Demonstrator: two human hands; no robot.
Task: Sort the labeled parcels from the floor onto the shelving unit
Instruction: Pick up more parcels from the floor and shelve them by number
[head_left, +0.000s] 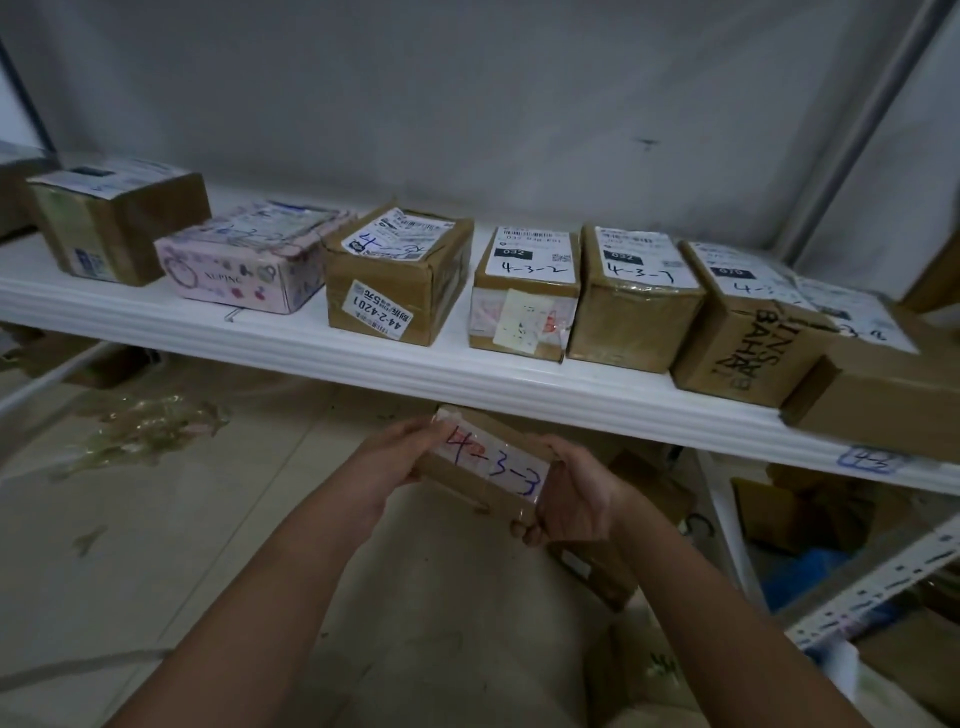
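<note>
I hold a small brown cardboard parcel (483, 467) with both hands just below the front edge of the white shelf (363, 358). Its white label reads 4-3-3 in red and blue pen. My left hand (395, 462) grips its left end and my right hand (576, 493) grips its right end, fingers curled under. On the shelf stands a row of several labeled parcels, among them a pink printed box (244, 265), a brown box marked 4-3-2 (524, 296) and another marked 4-3-1 (634, 301).
A white shelf upright (727, 530) stands at the right, with more cardboard boxes (800, 514) and a blue item (810, 571) on the floor behind it. Crumpled clear plastic (145, 431) lies on the tiled floor at the left. A box (597, 566) lies on the floor under my right hand.
</note>
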